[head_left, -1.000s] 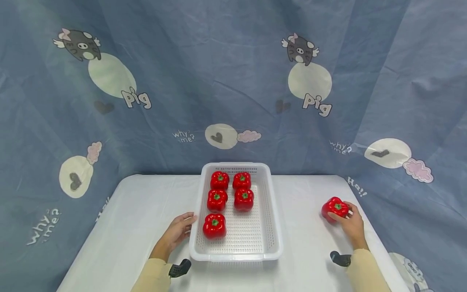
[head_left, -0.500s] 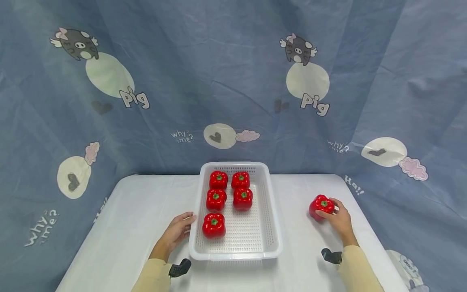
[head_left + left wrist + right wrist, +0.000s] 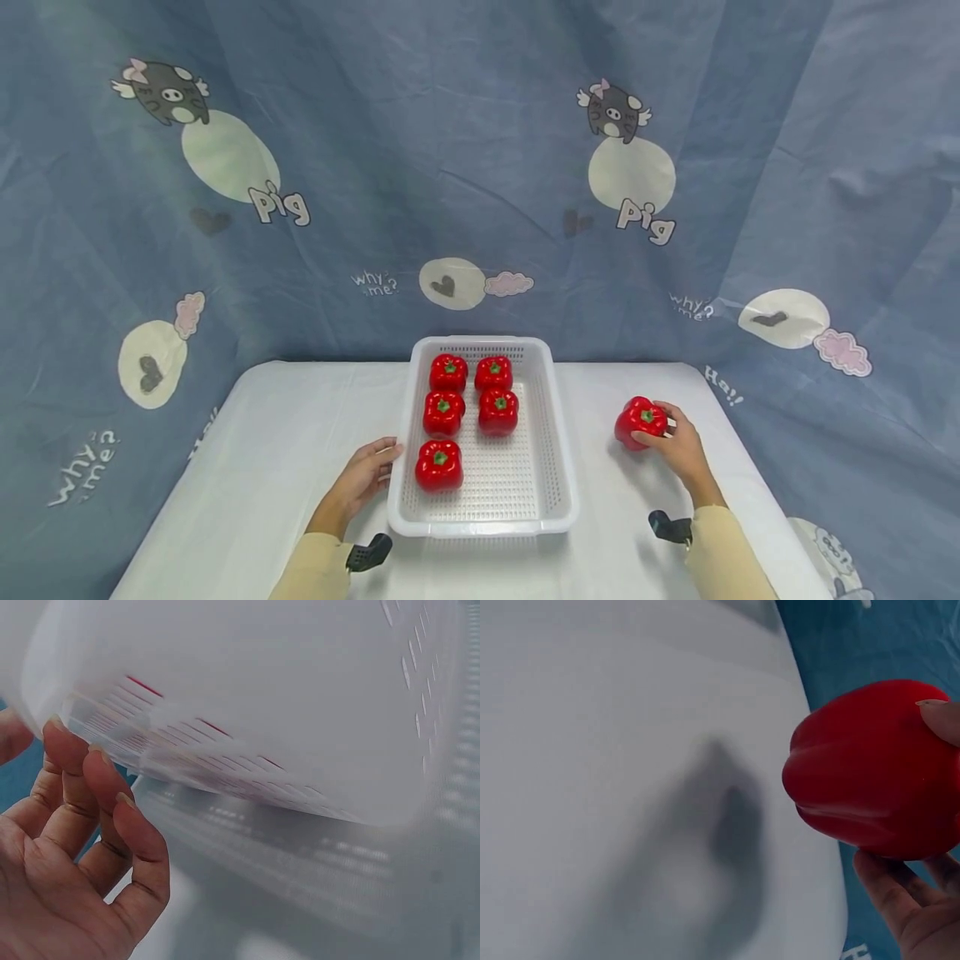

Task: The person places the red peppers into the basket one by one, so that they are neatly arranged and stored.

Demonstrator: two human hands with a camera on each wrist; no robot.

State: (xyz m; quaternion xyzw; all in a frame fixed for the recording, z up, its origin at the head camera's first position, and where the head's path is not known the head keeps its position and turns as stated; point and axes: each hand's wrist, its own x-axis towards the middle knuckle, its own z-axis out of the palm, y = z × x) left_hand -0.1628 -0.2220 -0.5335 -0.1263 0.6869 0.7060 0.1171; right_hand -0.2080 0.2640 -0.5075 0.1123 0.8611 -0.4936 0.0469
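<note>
My right hand (image 3: 681,446) grips a red bell pepper (image 3: 640,422), thumb on the near side and fingers around the far side, right of the basket. In the right wrist view the bell pepper (image 3: 870,772) is held above the white tabletop, a shadow lying below. My left hand (image 3: 367,475) is at the left rim of a white plastic basket (image 3: 558,467), its fingers relaxed and fingertips right at the outer wall. In the left wrist view the fingers (image 3: 142,840) bend loosely beside the slotted basket wall (image 3: 262,697); the thumb is hidden.
Several red bell peppers (image 3: 439,465) stand in the basket, in a left column and at the back right. The basket's near right part shows bare mesh floor (image 3: 510,483). A blue patterned curtain (image 3: 480,167) hangs behind the white table (image 3: 300,417).
My right hand has moved left toward the basket, carrying the bell pepper with it. The left hand and the basket have stayed in place.
</note>
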